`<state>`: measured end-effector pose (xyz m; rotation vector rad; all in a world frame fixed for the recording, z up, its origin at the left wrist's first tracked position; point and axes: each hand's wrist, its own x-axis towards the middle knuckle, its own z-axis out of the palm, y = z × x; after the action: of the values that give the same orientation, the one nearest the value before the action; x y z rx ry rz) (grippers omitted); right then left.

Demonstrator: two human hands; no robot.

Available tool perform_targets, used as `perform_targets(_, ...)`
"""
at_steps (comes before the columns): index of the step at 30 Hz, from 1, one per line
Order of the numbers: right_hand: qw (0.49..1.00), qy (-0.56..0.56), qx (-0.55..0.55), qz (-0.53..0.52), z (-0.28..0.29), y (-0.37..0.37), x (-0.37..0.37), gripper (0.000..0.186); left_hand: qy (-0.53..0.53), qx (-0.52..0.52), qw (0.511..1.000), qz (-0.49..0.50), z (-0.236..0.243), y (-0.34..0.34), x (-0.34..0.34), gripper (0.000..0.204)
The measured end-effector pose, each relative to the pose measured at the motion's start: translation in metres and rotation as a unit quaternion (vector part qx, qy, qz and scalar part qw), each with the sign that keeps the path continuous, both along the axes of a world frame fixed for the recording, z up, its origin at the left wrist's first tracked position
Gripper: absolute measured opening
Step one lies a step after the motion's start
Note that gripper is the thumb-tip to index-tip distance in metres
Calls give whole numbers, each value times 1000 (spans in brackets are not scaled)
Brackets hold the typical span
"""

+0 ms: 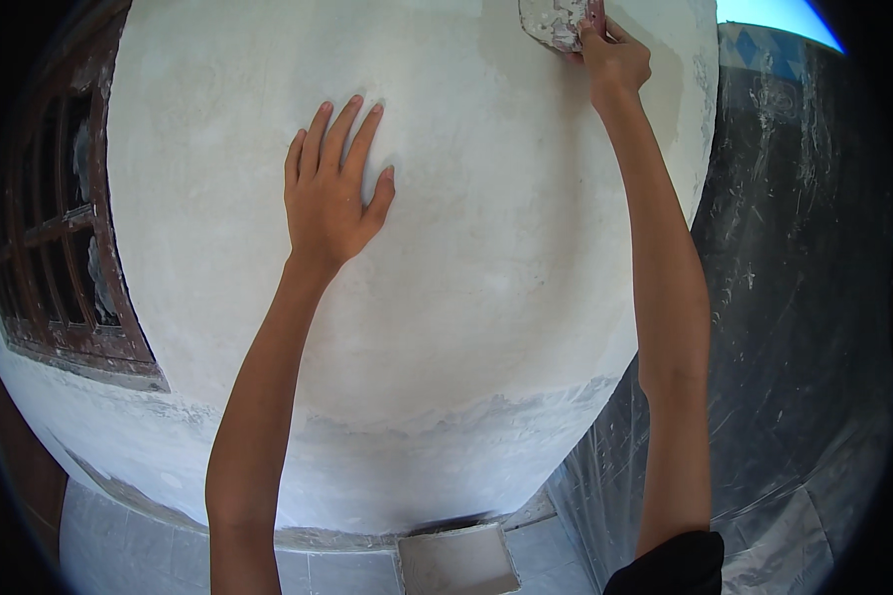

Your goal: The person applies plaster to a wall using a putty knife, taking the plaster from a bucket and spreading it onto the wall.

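My left hand (329,203) lies flat against the whitish plastered wall (446,288) with its fingers spread; it holds nothing. Higher up and to the right, my right hand (617,61) is closed round the reddish handle of a trowel (556,22). The trowel's blade is crusted with white plaster and lies at or close to the wall near the top edge of the view; part of it is cut off there. Around the trowel the wall has a darker, damp-looking patch.
A brown wooden window frame (97,223) with dark panes is set into the wall at left. Dark plastic sheeting (784,268), splashed white, hangs at right. On the grey tiled floor (347,573), a pale rectangular tray-like thing (458,562) sits by the wall's foot.
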<state>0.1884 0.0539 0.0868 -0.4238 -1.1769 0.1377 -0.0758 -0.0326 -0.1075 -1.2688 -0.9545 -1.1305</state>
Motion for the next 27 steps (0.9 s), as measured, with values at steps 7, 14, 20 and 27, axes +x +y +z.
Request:
perform_targets(7,987,41,64,139,6,25,47,37,0,6,1000,-2,1,1,5,58)
perform_targets(14,998,21,-7,60,-4,16,26,42,5,12,1000,-14,0,1,-2,58)
perform_targets(20,987,122,40,100,11,18,43,43,2,10,1000,1,0,1,2,58)
perform_targets(27,996,-9,14,86,-5,12,5,42,4,6,1000,-8,-1,-1,0,58)
